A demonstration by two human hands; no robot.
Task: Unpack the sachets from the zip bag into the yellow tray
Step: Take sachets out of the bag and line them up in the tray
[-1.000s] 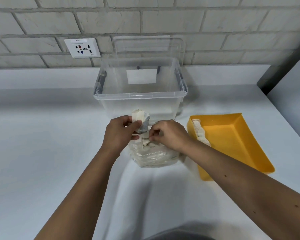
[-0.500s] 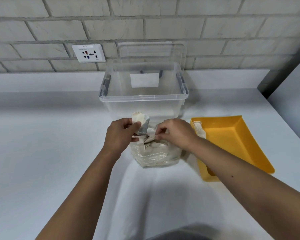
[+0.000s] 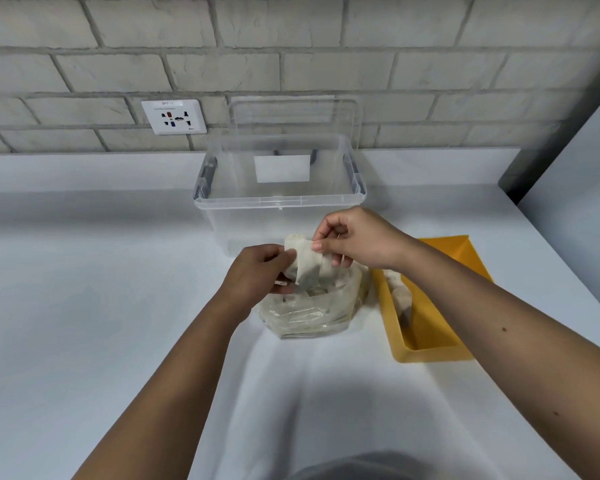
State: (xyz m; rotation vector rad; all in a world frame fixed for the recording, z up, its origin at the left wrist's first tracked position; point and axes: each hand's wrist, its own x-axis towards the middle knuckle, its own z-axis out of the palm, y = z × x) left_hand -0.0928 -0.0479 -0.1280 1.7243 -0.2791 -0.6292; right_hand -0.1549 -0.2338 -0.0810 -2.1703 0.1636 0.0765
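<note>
Backing white counter [image 3: 84,341] — grey brick wall [image 3: 326,29] | socket [image 3: 174,116] | yellow tray [image 3: 430,355] right

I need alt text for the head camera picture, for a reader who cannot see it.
The right hand pinches a white sachet above the zip bag, which the left hand holds. A yellow tray lies to its right, a clear box behind.

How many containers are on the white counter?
3: the clear bin at the back, the zip bag in front of it, the yellow tray to the right. None seems hidden.
</note>
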